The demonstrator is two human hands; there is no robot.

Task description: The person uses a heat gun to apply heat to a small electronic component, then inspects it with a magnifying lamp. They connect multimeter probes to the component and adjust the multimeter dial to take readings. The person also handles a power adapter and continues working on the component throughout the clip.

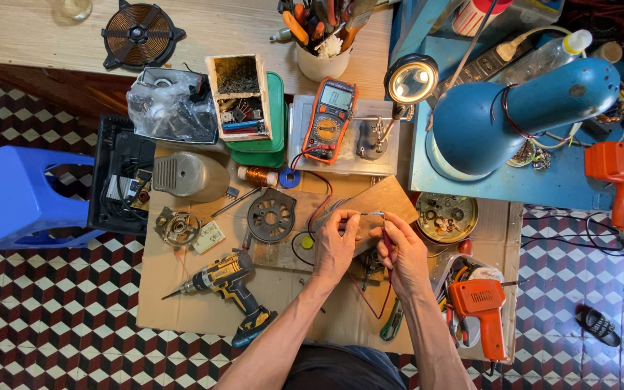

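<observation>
Left hand (335,245) & right hand (401,249) each pinch an end of a thin wire (368,214), held taut over the wood board (380,202) on the surface, prob. to steady it. Multimeter (329,119) sits beyond w/ leads trailing; cordless drill (224,283) lies to the left.

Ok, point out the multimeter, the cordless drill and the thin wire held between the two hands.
multimeter (328,119), head view, on its orange body at the dial.
cordless drill (219,278), head view, on its yellow and black motor housing.
thin wire (368,214), head view, on the stretch between the fingertips.
</observation>
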